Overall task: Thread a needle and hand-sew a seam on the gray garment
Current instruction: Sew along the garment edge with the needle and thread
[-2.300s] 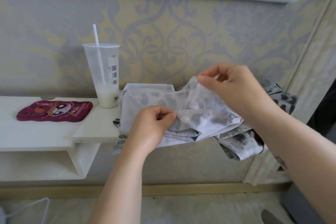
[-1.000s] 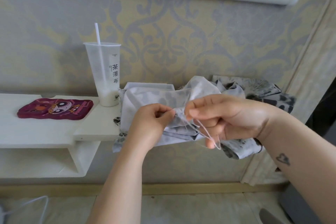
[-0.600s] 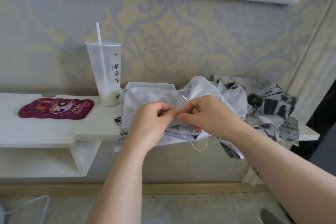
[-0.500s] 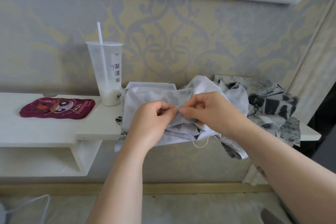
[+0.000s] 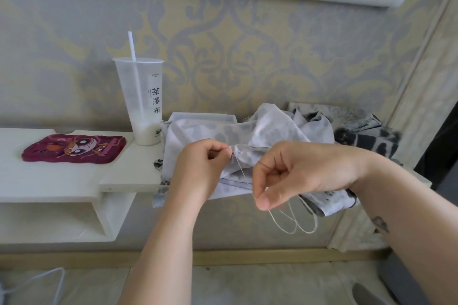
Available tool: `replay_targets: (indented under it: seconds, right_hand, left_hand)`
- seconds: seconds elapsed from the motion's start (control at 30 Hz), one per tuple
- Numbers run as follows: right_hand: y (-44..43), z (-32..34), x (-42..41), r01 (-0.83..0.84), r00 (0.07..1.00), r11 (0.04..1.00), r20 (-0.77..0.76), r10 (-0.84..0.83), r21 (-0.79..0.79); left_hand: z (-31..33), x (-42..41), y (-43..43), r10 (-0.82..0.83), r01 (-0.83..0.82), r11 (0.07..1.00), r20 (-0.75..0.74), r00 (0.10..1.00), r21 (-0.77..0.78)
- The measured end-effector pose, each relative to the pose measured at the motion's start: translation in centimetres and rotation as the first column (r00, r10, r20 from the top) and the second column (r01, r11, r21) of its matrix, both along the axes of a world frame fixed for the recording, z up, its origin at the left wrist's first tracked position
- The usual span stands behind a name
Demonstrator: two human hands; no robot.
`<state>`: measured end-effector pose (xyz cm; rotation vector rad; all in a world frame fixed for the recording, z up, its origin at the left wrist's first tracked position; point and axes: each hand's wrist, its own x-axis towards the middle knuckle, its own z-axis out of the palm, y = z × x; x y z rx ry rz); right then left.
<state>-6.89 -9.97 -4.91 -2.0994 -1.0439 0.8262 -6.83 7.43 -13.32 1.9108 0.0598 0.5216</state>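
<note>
White shelf point(image 5: 62, 181) carries a maroon cartoon pad point(image 5: 74, 148), a plastic cup point(image 5: 142, 106) and the gray garment point(image 5: 198, 129)

Grey-blotched pale garment point(image 5: 260, 131), maroon cartoon mat point(image 5: 74, 150).

One wide-angle camera rides on the person's head, facing the yellow-and-grey patterned wallpaper point(image 5: 247, 57) and tipped slightly down over the white wooden wall shelf point(image 5: 62, 181). The left hand point(image 5: 200, 168) and right hand point(image 5: 304, 173) sit mid-frame, close to the lens.

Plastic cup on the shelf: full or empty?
Nearly empty. The cup stands upright with only a shallow whitish layer at its base.
</note>
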Motion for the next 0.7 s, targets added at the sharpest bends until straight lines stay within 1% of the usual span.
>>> replay_targets:
  seconds: [0.07, 0.13, 0.17, 0.23, 0.3, 0.33, 0.4, 0.47, 0.6, 0.7]
  right_hand:
    - [-0.1, -0.2, 0.2, 0.031, 0.999, 0.998, 0.037, -0.029, -0.055]
    - [0.0, -0.2, 0.5, 0.136, 0.983, 0.99, 0.131, -0.129, -0.044]
    - [0.0, -0.2, 0.7, 0.216, 0.957, 0.976, 0.201, -0.209, -0.014]
    - [0.1, -0.4, 1.2, 0.39, 0.861, 0.917, 0.321, -0.394, 0.079]
    - [0.2, -0.8, 1.6, 0.486, 0.797, 0.863, 0.337, -0.502, 0.135]
    - [0.4, -1.2, 1.9, 0.507, 0.781, 0.852, 0.348, -0.519, 0.132]
    - [0.6, -2.0, 2.4, 0.51, 0.745, 0.851, 0.432, -0.509, 0.123]
    - [0.7, -2.4, 2.8, 0.508, 0.695, 0.843, 0.494, -0.522, 0.176]
    - [0.7, -3.6, 4.0, 0.506, 0.571, 0.799, 0.568, -0.593, 0.325]
    - [0.7, -5.0, 4.7, 0.533, 0.516, 0.769, 0.584, -0.627, 0.354]
  left_hand:
    - [0.0, 0.0, 0.0, 0.004, -0.004, 1.0, 0.003, 1.0, -0.001]
    - [0.0, -0.1, 0.0, 0.0, 0.001, 1.0, 0.006, 1.0, -0.016]
    - [0.1, -0.1, 0.1, -0.01, 0.01, 1.0, 0.01, 1.0, -0.021]
    - [0.2, -0.2, 0.3, -0.037, 0.037, 0.999, 0.026, 0.999, -0.01]
    - [0.3, -0.2, 0.4, -0.078, 0.077, 0.997, 0.046, 0.996, 0.011]
    - [0.4, -0.3, 0.4, -0.099, 0.098, 0.995, 0.054, 0.994, 0.017]
    - [0.4, -0.4, 0.3, -0.127, 0.126, 0.992, 0.068, 0.99, 0.029]
    - [0.5, -0.5, 0.2, -0.131, 0.126, 0.99, 0.079, 0.988, 0.064]
    - [0.2, -0.3, 0.1, -0.081, 0.068, 0.986, 0.082, 0.993, 0.149]
    - [-0.2, 0.1, 0.1, -0.008, -0.005, 0.977, 0.061, 0.998, 0.212]
